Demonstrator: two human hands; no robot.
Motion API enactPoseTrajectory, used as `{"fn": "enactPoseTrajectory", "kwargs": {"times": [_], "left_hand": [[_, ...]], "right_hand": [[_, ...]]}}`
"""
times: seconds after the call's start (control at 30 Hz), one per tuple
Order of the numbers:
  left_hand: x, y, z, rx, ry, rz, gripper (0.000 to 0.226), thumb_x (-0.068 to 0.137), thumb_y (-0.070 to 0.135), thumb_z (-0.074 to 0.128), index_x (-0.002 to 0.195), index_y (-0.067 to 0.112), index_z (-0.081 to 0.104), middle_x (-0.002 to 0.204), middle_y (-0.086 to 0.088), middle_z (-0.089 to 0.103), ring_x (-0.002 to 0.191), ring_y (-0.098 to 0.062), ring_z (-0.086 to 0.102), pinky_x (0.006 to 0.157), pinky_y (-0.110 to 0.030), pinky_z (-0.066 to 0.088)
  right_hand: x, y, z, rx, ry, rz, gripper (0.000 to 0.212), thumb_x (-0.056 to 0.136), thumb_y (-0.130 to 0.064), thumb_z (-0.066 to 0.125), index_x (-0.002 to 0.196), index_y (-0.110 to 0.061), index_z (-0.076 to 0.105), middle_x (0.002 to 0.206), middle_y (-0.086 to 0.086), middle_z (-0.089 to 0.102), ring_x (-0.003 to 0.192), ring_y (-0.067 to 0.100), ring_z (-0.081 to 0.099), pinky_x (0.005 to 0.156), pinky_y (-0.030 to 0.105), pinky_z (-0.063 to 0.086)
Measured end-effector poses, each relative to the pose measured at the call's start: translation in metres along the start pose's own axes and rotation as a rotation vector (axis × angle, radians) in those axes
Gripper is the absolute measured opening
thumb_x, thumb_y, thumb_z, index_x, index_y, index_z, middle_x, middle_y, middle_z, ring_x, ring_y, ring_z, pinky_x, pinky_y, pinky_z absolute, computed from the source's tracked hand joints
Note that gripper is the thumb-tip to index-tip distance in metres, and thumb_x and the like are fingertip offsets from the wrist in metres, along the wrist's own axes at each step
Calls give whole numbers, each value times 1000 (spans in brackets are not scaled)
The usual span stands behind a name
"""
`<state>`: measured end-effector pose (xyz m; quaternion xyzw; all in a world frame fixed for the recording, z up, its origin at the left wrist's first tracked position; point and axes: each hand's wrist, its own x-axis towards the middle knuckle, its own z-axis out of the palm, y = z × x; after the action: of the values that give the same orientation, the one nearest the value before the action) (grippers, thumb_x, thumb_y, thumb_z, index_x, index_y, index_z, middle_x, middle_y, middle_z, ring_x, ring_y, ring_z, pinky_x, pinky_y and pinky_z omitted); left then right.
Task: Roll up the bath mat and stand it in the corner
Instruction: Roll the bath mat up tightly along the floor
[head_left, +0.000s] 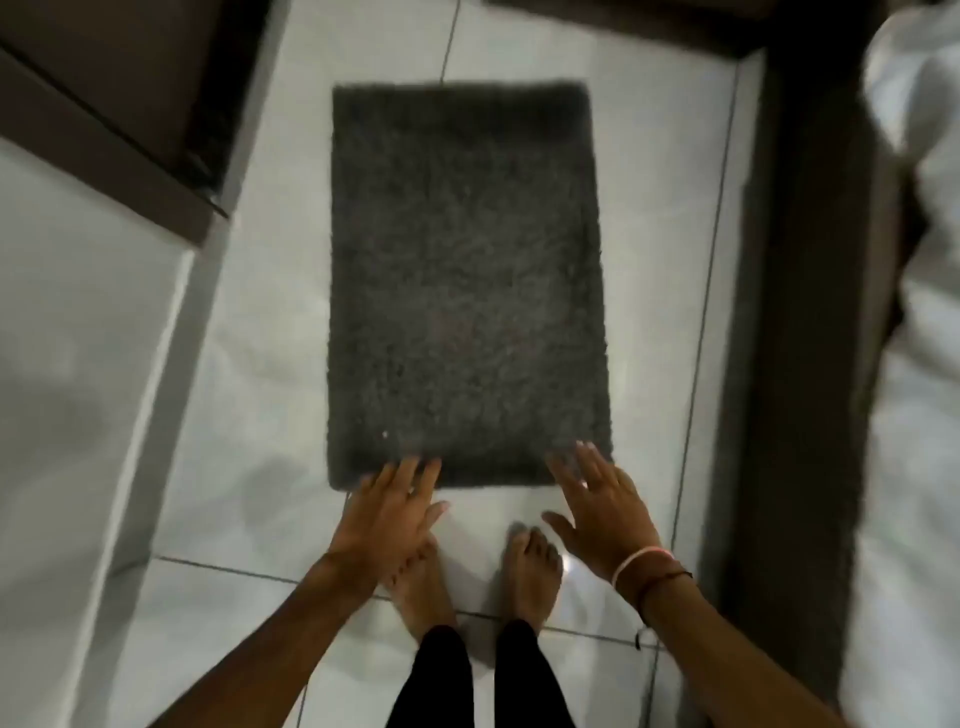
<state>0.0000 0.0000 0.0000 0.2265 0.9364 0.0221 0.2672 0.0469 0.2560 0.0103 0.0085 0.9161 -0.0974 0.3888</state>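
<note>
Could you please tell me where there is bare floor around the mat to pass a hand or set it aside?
The flat dark grey shaggy bath mat has bare white tile floor along its left, up to the pale wall, a narrower strip on its right beside the dark wooden frame, and some beyond its far end. The near edge is crowded: left hand, right hand, bare feet.

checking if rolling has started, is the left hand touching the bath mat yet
Cannot tell. In the head view the left hand overlaps the near edge of the flat bath mat, but motion blur hides any contact.
</note>
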Motion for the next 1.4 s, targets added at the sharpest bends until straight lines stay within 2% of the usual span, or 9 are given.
{"fn": "enactPoseTrajectory", "kwargs": {"times": [0.2,0.53,0.67,0.8,0.93,1.07,1.13,1.3,1.4], "left_hand": [[73,3,182,97,-229,10,71,94,15,56,157,5,25,159,-20,32,143,-39,36,118,-49,31],[130,-16,202,195,37,15,58,72,0,59,129,8,62,86,-12,74,79,-34,71,69,-40,56],[169,-21,168,-30,-78,-164,63,72,6,72,130,15,48,92,-12,75,84,-36,70,82,-45,51],[201,-35,151,55,131,-202,59,68,1,73,121,14,49,104,-13,65,97,-33,59,86,-49,45],[219,-50,149,178,240,-198,51,75,0,69,119,13,46,111,-17,55,96,-34,53,79,-49,46],[209,-54,164,152,229,-243,34,90,1,61,120,13,48,106,-11,57,90,-29,56,80,-48,50],[199,-55,172,148,277,-211,16,102,18,51,117,13,52,100,-8,60,86,-28,56,78,-46,48],[173,-63,182,224,217,80,71,89,70,50,129,12,53,118,-14,59,99,-33,57,84,-46,46],[169,-64,176,284,57,60,75,76,41,82,137,15,46,124,-13,59,104,-32,59,88,-44,50]], "right_hand": [[130,-1,141,14,-26,-51,81,96,-50,58,162,-22,21,169,14,18,157,32,15,126,48,20],[178,25,183,-332,502,-312,29,93,-33,68,115,-16,73,120,13,72,111,33,69,99,50,52],[202,24,138,-352,598,-320,16,99,-22,59,105,-15,72,95,8,70,90,31,68,100,51,51],[234,10,101,-292,701,-142,17,93,-11,62,108,-15,68,98,10,68,92,32,64,91,49,49],[238,1,108,-43,608,-79,24,98,-31,60,96,-13,75,94,9,79,92,31,71,92,43,48],[216,-1,132,-101,342,-108,83,90,-67,52,145,-4,54,154,23,48,141,36,48,119,51,34],[217,4,136,-218,300,-131,82,91,-55,61,153,-5,42,159,25,38,143,40,43,121,54,30],[233,3,119,-205,331,-124,44,99,-7,47,143,-10,54,130,14,64,115,38,60,112,50,39],[220,-8,110,-171,248,-95,41,99,-8,43,136,-12,58,126,12,68,116,36,61,112,48,37]]}}
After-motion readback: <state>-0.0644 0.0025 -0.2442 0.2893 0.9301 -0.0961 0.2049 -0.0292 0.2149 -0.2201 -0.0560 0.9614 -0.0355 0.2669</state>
